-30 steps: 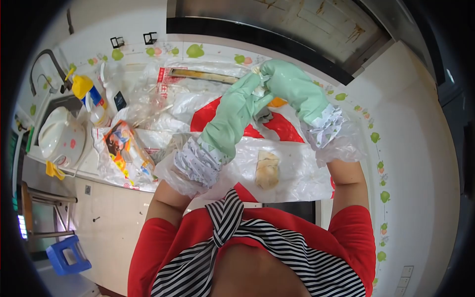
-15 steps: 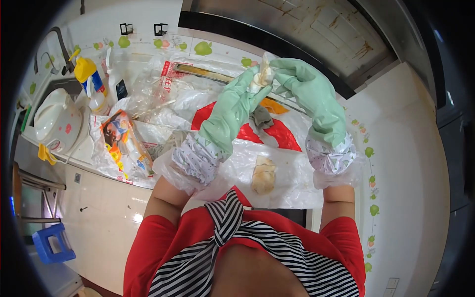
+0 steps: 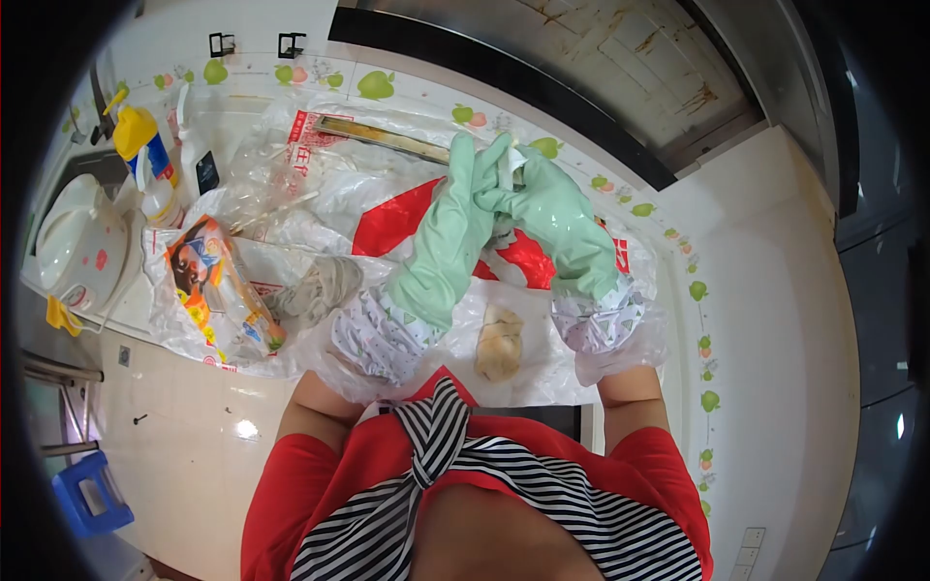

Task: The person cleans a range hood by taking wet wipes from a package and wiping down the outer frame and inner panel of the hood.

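Note:
Both hands wear long green rubber gloves and meet over the plastic-covered counter. My left hand [image 3: 470, 184] has its fingers extended upward beside the right one. My right hand [image 3: 528, 189] is closed around a small white item [image 3: 511, 168], partly hidden between the gloves; what it is cannot be made out. Just behind the fingers lies the end of a long metal strip with a brownish surface [image 3: 387, 138]. A stained beige cloth [image 3: 499, 344] rests on the plastic sheet [image 3: 446, 363], nearer to my body, between my forearms.
At the left stand a white rice cooker [image 3: 82, 242], a yellow and blue bottle [image 3: 138, 136] and a white spray bottle [image 3: 160, 198]. An orange printed packet [image 3: 218, 281] and a greyish rag [image 3: 325, 290] lie on the plastic. A dark-edged range hood [image 3: 504, 92] hangs at the back.
My hands have come down and closer together, and the white item has dropped lower between them. My left fingers are now straightened. The whole view has shifted slightly.

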The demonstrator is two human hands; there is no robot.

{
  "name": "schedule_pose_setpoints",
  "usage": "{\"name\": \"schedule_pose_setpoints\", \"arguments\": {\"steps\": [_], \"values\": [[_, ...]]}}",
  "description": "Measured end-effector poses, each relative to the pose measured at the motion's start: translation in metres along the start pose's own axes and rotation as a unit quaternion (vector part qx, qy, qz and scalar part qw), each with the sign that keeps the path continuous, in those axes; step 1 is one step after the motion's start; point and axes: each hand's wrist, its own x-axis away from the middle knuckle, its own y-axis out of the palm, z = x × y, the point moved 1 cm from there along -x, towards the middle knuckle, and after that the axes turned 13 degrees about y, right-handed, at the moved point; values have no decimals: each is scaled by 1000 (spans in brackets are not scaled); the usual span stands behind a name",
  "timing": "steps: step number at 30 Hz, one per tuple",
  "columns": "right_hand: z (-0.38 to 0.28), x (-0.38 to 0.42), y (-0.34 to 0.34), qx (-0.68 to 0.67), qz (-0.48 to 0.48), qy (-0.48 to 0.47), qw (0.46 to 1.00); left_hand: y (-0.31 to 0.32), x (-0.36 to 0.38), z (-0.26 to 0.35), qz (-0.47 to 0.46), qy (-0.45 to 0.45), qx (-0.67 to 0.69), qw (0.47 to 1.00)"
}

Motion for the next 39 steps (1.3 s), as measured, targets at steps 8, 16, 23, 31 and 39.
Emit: {"name": "schedule_pose_setpoints", "arguments": {"steps": [8, 16, 23, 31, 39], "values": [[23, -19, -18, -103, -39, 53, 993, -80, 46, 23, -10, -62, -75, 995], [-14, -49, -172, -330, 129, -193, 915, -155, 142, 85, -18, 67, -554, 830], [-75, -33, -340, -645, -71, -183, 738, -195, 146, 86, -161, 127, -728, 654], [-171, -68, -379, -552, -382, -27, 741, -224, 147, 73, -204, 133, -762, 600], [-243, -126, -340, -539, -435, -60, 719, -243, 155, 62, -186, 99, -781, 588]]}}
